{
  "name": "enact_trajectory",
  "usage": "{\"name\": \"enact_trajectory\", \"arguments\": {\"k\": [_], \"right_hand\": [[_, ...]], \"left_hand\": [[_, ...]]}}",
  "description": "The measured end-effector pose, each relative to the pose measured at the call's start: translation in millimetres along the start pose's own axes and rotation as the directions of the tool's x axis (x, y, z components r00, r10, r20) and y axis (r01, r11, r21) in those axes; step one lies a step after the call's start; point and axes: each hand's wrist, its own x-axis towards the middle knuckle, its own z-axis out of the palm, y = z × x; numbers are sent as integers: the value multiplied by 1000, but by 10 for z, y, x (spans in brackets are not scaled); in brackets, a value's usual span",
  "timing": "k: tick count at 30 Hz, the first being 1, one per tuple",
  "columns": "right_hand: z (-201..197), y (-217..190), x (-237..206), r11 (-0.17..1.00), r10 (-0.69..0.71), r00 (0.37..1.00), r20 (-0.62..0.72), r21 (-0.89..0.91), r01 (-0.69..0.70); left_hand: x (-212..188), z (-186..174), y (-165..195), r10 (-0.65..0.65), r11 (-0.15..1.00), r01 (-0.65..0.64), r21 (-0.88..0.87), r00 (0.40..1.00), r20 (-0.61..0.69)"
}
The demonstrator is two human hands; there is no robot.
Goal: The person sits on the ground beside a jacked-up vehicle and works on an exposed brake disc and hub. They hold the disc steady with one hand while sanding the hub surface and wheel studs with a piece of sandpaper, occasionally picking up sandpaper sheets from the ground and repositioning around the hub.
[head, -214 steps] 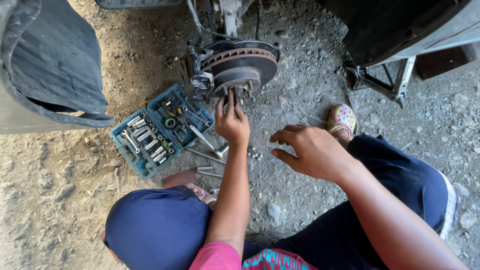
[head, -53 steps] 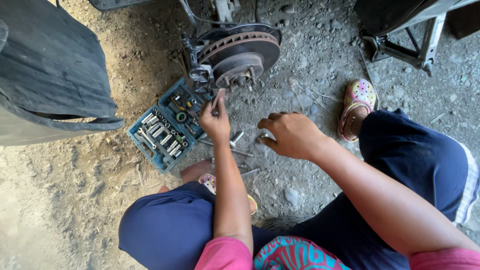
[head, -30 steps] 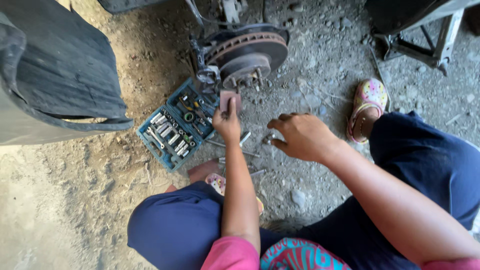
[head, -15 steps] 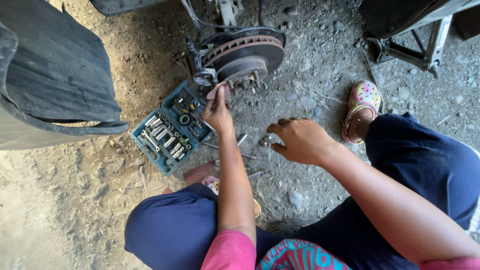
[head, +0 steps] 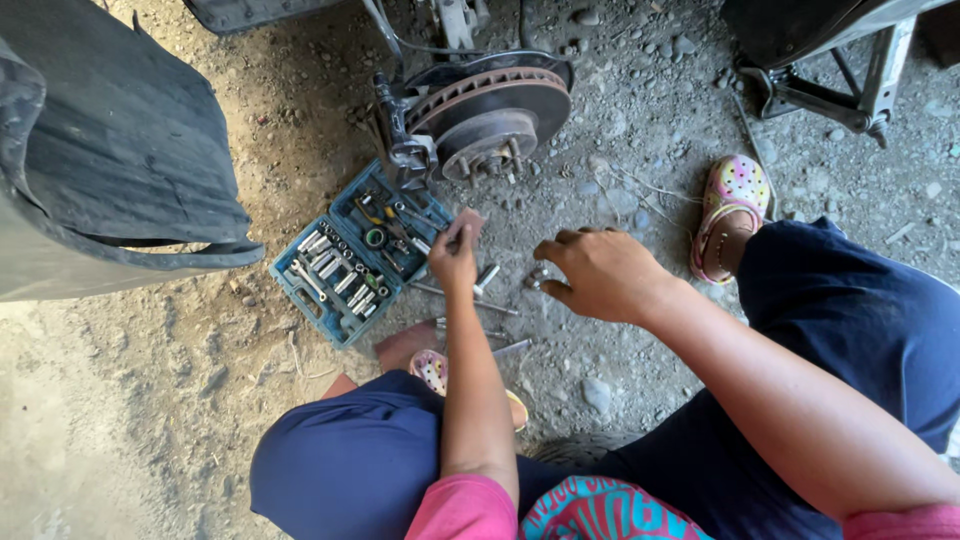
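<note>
Sandpaper piece (head: 468,222): one small brownish square, pinched in the left hand (head: 455,262), just below the brake disc and beside the socket case.
Left grip: narrow, fingertips closed on the sandpaper piece, arm stretched toward 12 o'clock.
Right hand (head: 600,275): one, hovering palm down over the gravel at about 3 o'clock from the left hand; fingers loosely curled, half open; whether they touch anything I cannot tell.
Brake disc (head: 495,105): one, rusty, on its hub at 12 o'clock, wheel studs showing.
Socket case (head: 355,255): one blue case, lid open, at 10 o'clock from the left hand, full of sockets and bits.
Loose tools (head: 480,300): several metal bars and sockets on the ground between the hands.
Sandals (head: 732,205): two, patterned, one by each foot.
Jack stand (head: 850,80): one, at 2 o'clock.
Tyre (head: 110,170): one, lying at 9 o'clock.
</note>
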Motion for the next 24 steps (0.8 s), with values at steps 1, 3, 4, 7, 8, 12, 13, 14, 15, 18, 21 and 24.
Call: {"name": "enact_trajectory", "arguments": {"k": [1,3,4,7,8,12,13,14,15,18,21,24], "right_hand": [[5,1,-2,1000,-7,1000,0,-1,7],[13,-2,-12,1000,-6,1000,2,0,6],[14,-3,-17,1000,-6,1000,-2,-2,6],[21,-7,-33,1000,16,1000,7,1,-16],[25,-5,-36,1000,15,1000,7,-3,-15],[45,19,-19,1000,25,999,24,-16,-25],[50,28,-15,999,34,999,36,-16,-33],[49,41,-3,999,32,999,35,-22,-32],[44,55,13,999,31,999,33,-29,-30],[35,82,36,999,33,999,35,-21,-32],[22,104,83,1000,24,1000,15,-14,-24],[36,111,131,1000,13,1000,18,-6,-13]], "left_hand": [[24,-16,50,14,1000,-13,-11,999,31],[70,-37,169,-91,981,102,-168,993,71],[111,-31,231,-135,957,156,-244,986,98],[224,33,355,-173,885,191,-424,982,82],[257,68,369,-209,863,216,-457,976,66],[358,208,316,-314,820,254,-513,949,-31],[363,231,291,-331,825,256,-505,942,-63],[370,253,273,-342,826,267,-496,938,-63],[378,270,262,-351,827,278,-489,934,-63],[376,300,276,-314,843,255,-473,948,-47],[416,336,339,-310,852,246,-462,948,-67],[456,368,379,-390,832,307,-462,916,-93]]}}
